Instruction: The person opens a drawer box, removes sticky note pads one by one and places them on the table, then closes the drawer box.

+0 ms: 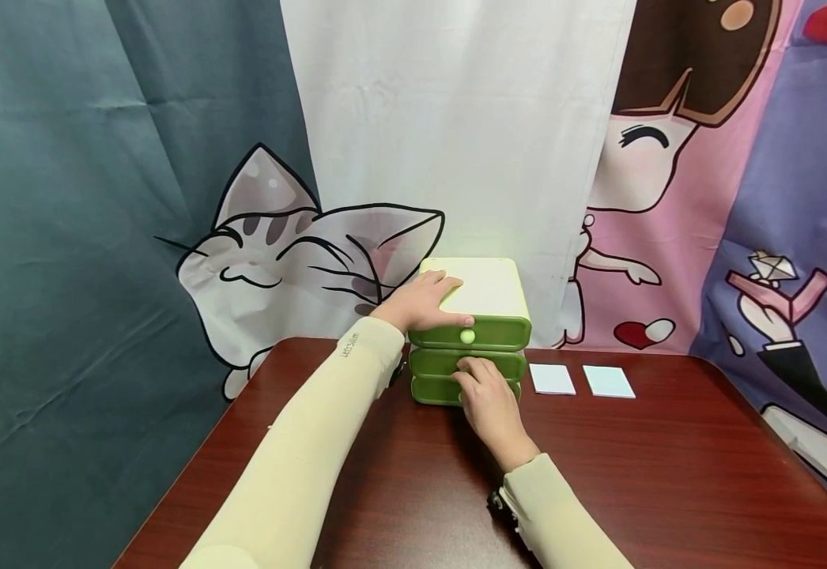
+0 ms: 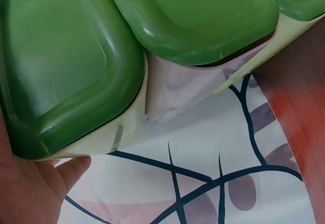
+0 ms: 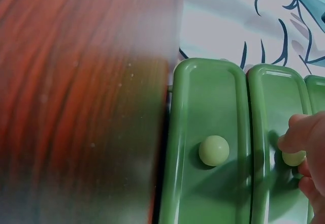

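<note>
The three-drawer desktop box (image 1: 485,284), with cream casing and green fronts, stands under the left hand (image 1: 424,304) and in front of the right hand (image 1: 488,403). The left hand rests on the upper left edge of the box, its fingers apart, with the thumb just above the top knob (image 1: 467,336). The right hand has its fingers together on the middle knob (image 3: 293,159), which it pinches; the bottom knob (image 3: 214,150) is beside this hand, on the drawer nearest the table (image 1: 385,490). To the right of the right hand lie two square papers, the nearer one (image 1: 552,379) beside the box and the farther one (image 1: 609,382) apart from it. Behind the left hand hangs a curtain with a printed cat (image 1: 257,253). On the left sleeve (image 1: 314,435), near the hand, is small dark lettering (image 1: 350,344); its end seems to read "slim", but the beginning I cannot tell surely.
</note>
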Demonstrator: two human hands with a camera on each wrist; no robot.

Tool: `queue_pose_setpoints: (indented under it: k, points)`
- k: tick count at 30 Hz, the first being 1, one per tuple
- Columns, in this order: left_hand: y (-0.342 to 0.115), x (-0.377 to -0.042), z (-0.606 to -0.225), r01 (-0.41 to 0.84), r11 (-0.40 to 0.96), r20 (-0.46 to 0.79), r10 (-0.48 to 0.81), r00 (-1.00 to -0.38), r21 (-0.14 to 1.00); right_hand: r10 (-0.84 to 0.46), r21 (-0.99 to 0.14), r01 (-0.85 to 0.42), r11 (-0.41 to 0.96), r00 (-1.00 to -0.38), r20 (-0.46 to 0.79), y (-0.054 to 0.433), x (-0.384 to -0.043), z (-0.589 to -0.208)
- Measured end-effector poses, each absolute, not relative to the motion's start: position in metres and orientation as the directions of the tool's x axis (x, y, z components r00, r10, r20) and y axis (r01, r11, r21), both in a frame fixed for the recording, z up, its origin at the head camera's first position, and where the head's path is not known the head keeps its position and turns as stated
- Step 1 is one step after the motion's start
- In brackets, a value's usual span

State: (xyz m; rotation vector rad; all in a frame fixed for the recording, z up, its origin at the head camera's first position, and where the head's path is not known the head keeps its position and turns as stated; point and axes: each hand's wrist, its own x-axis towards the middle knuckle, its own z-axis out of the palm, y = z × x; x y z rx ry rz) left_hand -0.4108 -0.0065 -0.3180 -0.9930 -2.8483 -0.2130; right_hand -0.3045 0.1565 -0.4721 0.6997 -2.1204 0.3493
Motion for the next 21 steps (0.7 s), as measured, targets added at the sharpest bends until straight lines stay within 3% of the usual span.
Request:
queue_pose_setpoints:
  k: [8, 15, 21]
  points:
    - [-0.0066, -0.4105, -0.3168, 0.63, 0.771, 0.162, 0.613, -0.773, 0.091, -0.337, -0.034, -0.6, 0.799, -0.494, 0.801, 0.1568, -0.3078, -0.4746]
    - [-0.006, -0.4109, -0.3167, 0.634, 0.769, 0.173, 0.615, -0.769, 0.08, -0.317, -0.073, -0.572, 0.817, -0.551, 0.772, 0.1558, -0.3057, -0.473]
    - [-0.0056, -0.4105, -0.3175, 0.633, 0.77, 0.178, 0.613, -0.77, 0.084, -0.243, -0.142, -0.605, 0.783, -0.508, 0.826, 0.1591, -0.3067, -0.4747]
